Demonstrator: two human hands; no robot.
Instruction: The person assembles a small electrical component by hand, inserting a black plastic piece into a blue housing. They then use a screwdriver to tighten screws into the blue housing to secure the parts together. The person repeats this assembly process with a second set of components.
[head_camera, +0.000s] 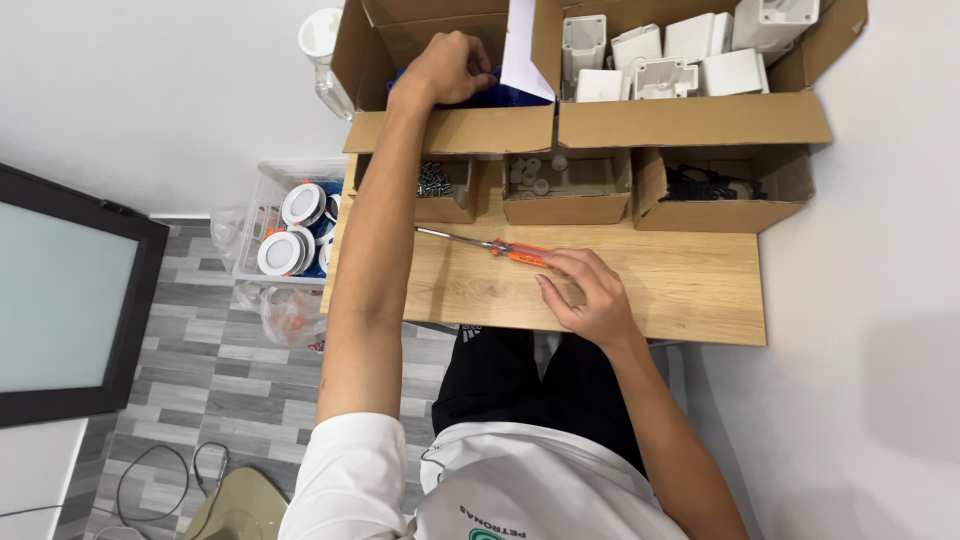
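R hand (590, 300) rests fingers on orange-handled screwdriver (500, 248), table (690, 290) centre, not gripping. Light, stiff, likely rolls; grab handle. L hand (450, 68) at 11 o'clock, curled inside cardboard box (450, 130), grip unclear.

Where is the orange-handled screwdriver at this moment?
In the head view, the screwdriver lies on the wooden table, just in front of the small cardboard boxes, its orange handle under the right hand's fingertips and its shaft pointing towards the left forearm.
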